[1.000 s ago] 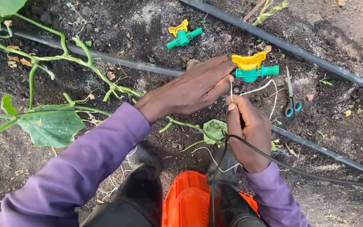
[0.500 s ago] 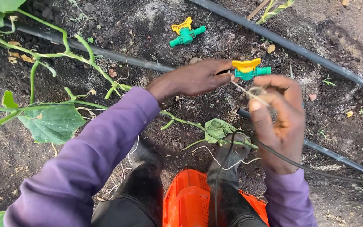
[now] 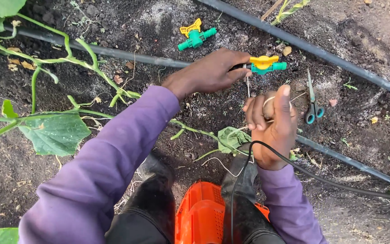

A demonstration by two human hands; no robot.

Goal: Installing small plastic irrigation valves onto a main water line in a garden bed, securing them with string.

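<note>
green valve with a yellow handle (image 3: 266,64) sits at the end of a black hose over dark soil, gripped at its near end by the left hand (image 3: 211,72). the right hand (image 3: 271,122) is closed around thin white string (image 3: 248,86) running up to the valve. small scissors (image 3: 312,106) lie just beside; a second valve (image 3: 196,36) lies further off.

Outdoor veg plot or garden w/ drip irrigation: dark bare soil (image 3: 375,27), black hoses (image 3: 303,45) across it, green-yellow valves (image 3: 197,36), a trailing vine (image 3: 68,58), probably cucumber, w/ broad leaves (image 3: 55,133).
</note>
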